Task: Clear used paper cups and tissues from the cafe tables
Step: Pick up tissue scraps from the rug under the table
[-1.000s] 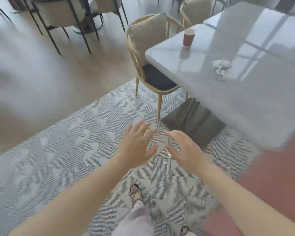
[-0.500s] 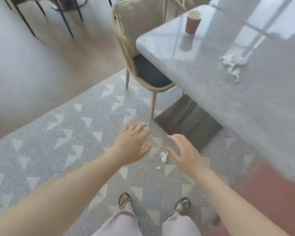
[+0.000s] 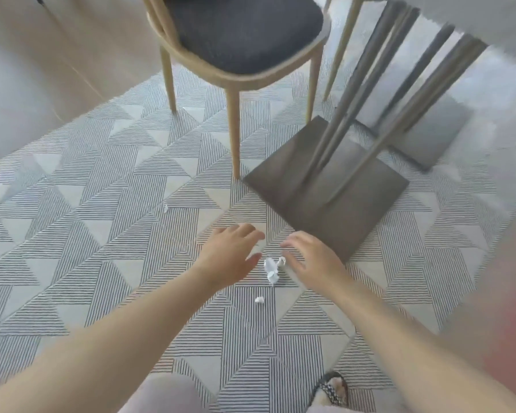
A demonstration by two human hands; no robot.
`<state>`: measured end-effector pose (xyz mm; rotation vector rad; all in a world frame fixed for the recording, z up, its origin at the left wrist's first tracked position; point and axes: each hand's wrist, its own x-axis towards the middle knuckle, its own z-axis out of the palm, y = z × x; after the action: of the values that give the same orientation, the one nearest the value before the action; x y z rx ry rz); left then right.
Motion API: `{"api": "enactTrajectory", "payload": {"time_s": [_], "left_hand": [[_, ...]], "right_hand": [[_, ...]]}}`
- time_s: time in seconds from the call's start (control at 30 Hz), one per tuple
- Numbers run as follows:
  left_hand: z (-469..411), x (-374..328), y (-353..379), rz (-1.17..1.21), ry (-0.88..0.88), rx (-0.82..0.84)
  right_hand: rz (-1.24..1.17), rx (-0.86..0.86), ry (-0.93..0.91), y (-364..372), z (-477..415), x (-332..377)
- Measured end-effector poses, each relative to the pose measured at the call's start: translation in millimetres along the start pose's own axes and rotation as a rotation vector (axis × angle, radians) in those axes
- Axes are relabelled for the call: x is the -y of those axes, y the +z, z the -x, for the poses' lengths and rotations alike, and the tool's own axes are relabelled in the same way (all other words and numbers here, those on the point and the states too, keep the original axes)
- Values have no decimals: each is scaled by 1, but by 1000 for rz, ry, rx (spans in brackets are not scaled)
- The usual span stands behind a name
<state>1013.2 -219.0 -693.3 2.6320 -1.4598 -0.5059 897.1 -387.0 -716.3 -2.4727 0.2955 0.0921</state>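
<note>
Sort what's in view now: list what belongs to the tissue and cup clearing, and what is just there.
Belongs to the job:
- crumpled tissue on the rug, between the hands
- small tissue scrap nearer the person
- tiny white bit, likely tissue
- left hand and right hand, both open

Just there:
- chair
- table base
- patterned rug
- sandalled foot

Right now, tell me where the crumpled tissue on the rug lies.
In the head view, the crumpled tissue lies on the patterned rug between the left hand and right hand, near the table base.
</note>
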Motion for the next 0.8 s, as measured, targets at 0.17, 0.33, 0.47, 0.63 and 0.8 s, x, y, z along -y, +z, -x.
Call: {"api": "enactTrajectory", "payload": {"time_s": [0.17,0.33,0.47,0.63,0.8], "left_hand": [[-58,22,124,10,-1,-3],[-114,34,213,69,8,2],[-134,36,262,60,6,97],[-128,37,304,-40,57,158],[-139,40,323,-52,93,185]], "right_hand": [[86,-1,56,75,-25,-111],[165,136,21,130,-44,-183],[159,155,2,174,-43,-208],[91,194,69,211,-39,-225],[175,251,127,233,-31,-241]]}}
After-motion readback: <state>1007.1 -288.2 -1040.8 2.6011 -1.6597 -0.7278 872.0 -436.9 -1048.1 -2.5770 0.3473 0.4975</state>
